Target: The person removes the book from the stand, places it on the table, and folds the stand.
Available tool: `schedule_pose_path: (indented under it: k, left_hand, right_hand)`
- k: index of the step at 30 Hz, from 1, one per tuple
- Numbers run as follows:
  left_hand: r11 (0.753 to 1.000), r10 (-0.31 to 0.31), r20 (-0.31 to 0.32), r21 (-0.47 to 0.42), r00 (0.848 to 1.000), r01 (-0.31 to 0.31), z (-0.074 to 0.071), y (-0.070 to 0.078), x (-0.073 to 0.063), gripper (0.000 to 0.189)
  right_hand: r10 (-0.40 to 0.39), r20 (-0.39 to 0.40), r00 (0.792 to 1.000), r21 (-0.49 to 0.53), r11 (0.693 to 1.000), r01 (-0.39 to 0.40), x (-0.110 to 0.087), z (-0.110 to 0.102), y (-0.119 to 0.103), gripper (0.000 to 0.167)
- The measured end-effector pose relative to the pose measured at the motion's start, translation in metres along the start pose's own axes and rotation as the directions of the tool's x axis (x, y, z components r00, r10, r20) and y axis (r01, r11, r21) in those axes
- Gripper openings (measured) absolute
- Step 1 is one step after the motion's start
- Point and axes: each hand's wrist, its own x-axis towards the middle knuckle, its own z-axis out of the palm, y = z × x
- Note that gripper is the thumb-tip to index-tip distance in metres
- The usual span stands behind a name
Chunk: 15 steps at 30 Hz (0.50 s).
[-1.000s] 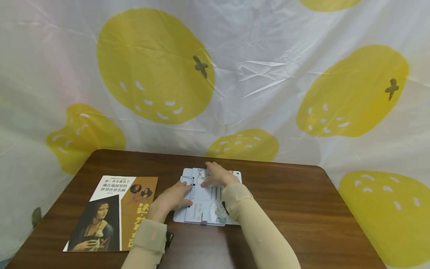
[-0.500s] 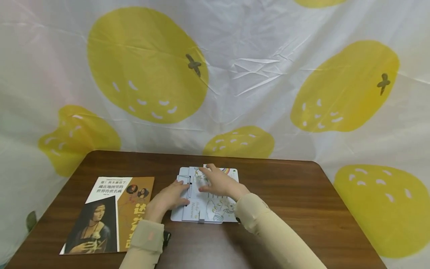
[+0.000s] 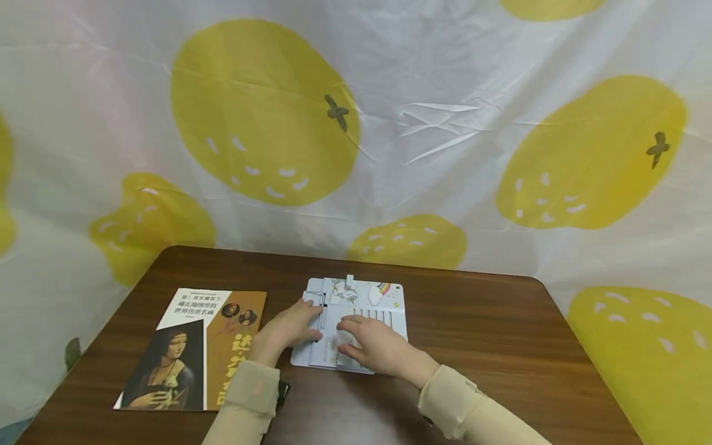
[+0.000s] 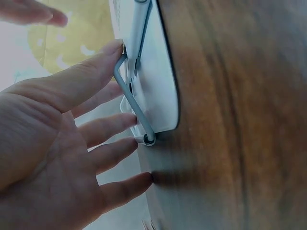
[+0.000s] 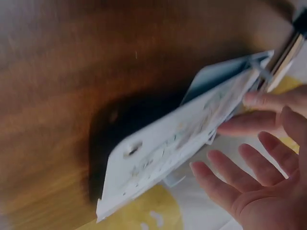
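Note:
A pale clipboard [image 3: 300,356] lies on the table, bearing white printed sheets [image 3: 382,292] with unicorn and rainbow pictures. My left hand [image 3: 285,329] is at its left end, over the wire clip [image 4: 136,109]. In the left wrist view the thumb and some fingertips touch or nearly touch that wire, with the fingers fairly straight. My right hand [image 3: 384,350] reaches over the near part of the sheets, covering some of the print. Its loosely bent fingers [image 5: 218,165] appear to hold nothing in the right wrist view.
To the left lies a book [image 3: 233,346] with a painted portrait on its cover. The brown wooden table [image 3: 489,352] extends to the right. A white curtain [image 3: 445,62] with yellow fruit prints hangs behind it.
My right hand has come down from the far part of the sheets to the near part, uncovering the unicorn and rainbow. My left hand stays at the clip. The head view has shifted slightly.

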Motion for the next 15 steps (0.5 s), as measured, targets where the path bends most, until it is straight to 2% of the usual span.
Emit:
schedule_pose_path:
  k: [3, 8, 15]
  left_hand:
    - [1.000, -0.005, 0.001, 0.010, 1.000, 0.005, 0.001, -0.001, 0.001, 0.055]
    - [1.000, -0.004, 0.012, 0.010, 1.000, 0.004, 0.000, 0.000, 0.002, 0.056]
    - [1.000, 0.005, 0.031, -0.017, 1.000, -0.004, -0.001, 0.002, -0.001, 0.056]
  right_hand:
    - [-0.030, 0.008, 1.000, 0.013, 0.999, 0.030, -0.004, 0.005, -0.006, 0.034]
    - [-0.012, 0.010, 1.000, 0.000, 1.000, 0.012, -0.011, 0.012, -0.013, 0.028]
    - [-0.051, -0.059, 0.997, -0.063, 0.997, 0.048, -0.017, 0.018, -0.018, 0.014]
